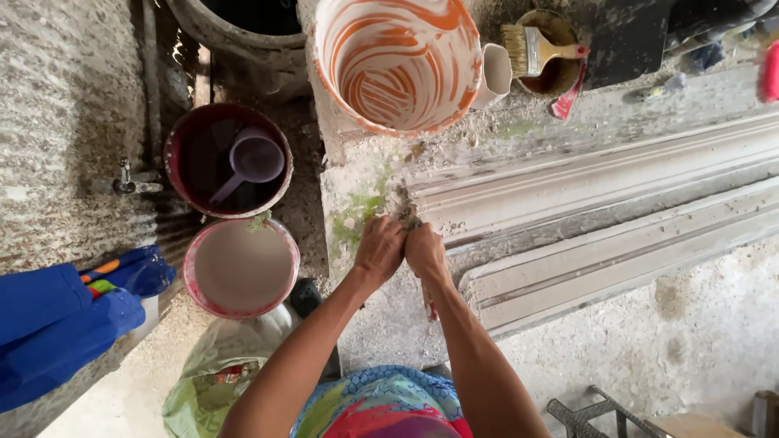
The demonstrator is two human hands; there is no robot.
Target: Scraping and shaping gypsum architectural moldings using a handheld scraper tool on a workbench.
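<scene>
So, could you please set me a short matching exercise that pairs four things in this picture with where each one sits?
Things:
1. paintbrush
2. purple scoop
3. orange-streaked bucket
4. both hands, left hand and right hand

Places:
A. inside the dark red bucket
B. at the near end of the long moulding
C. across the top of a small brown pot
D. on the slab, just left of that pot

Pairs: 1-C, 2-A, 3-D, 4-B
</scene>
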